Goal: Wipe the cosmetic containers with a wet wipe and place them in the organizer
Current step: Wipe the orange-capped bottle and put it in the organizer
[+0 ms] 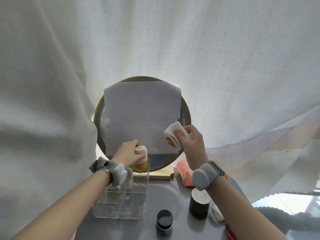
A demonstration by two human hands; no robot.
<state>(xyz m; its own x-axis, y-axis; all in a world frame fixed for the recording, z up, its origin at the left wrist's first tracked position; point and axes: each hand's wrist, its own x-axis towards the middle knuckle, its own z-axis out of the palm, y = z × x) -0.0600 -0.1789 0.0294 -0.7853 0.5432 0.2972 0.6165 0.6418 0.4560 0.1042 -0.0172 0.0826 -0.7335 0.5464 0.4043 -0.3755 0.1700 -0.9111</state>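
The left hand [129, 153] is wrapping its grip around the pale cap end of a small bottle [141, 159], fingers pressed against the top while the amber, see-through body is hanging below. It is holding the bottle upright just above the far end of the clear organizer [121, 201], probably so it can drop straight into a rear compartment. The right hand [188, 142] is pinching a folded wet wipe [174, 134] between thumb and fingers, lifted well apart from the bottle, likely keeping the damp cloth ready for the next container.

The organizer is looking like rigid transparent plastic with ribbed walls and inner dividers, standing on the smooth grey desk [166, 196]. Two containers are waiting on the desk: a short dark jar [164, 222] with a black lid, and a taller dark brown cylindrical bottle [199, 204] with a pale top. A pink soft pack [184, 172], possibly the wipes, is lying behind the right wrist. A round gold-rimmed mirror [99, 118], covered with a paper sheet, is standing behind.
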